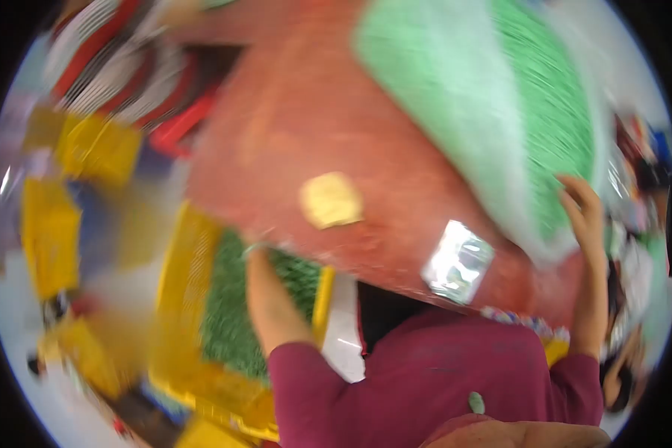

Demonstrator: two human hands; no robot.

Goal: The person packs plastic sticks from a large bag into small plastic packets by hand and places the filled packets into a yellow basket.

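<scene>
My left arm reaches down over a yellow crate (173,299) of dark green pieces (231,321). Around the wrist, at the table's edge, my left hand (255,248) is blurred and its fingers are hidden, so what it holds cannot be made out. At the right, my right hand (581,203) has its fingers apart beside a large heap of thin light green pieces (549,112). Whitish, see-through plastic (478,97) lies over and around this heap. The fingertips are at the heap's lower right edge, with nothing visible between them.
The reddish table (396,179) bears a yellow square pad (331,200) and a shiny clear packet (458,263) near its front edge. More yellow crates (51,235) stand at the left, beside a red object (183,127). Other people are partly visible at the far right.
</scene>
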